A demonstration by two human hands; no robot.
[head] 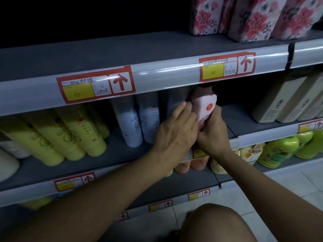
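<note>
Obs., middle shelf (118, 151), read left to right.

Yellow bottles (57, 135): packed in a leaning row at the far left, labels outward. Judged to be faced for shoppers.

Pale bottles (134, 119): two upright, just left of the work, close together. A gap on the shelf lies to their right, and that is where the hands are.

Left hand (176, 131): fingers (183, 106) nearly straight and held together, laid flat against the left side of the pink bottle (207, 103). It presses and steadies and does not wrap round. The thumb is not clearly visible.

Pink bottle: upright or nearly so, its dark cap tucked just under the label rail of the shelf above, right below the price label (227, 69) marked 25 (the arrow on that label points up, so it likely belongs to the floral boxes (253, 18) overhead). The base is hidden behind the hands, so I cannot tell whether it rests on the shelf.

Right hand (214, 132): fingers curled round the lower body of the bottle and gripping it from the right. Judged to carry the weight while the left hand guides the alignment.

Beige cartons (286, 102): further right on the same level, well apart from the bottle.

Green bottles (279, 151): one shelf lower, at the right.
</note>
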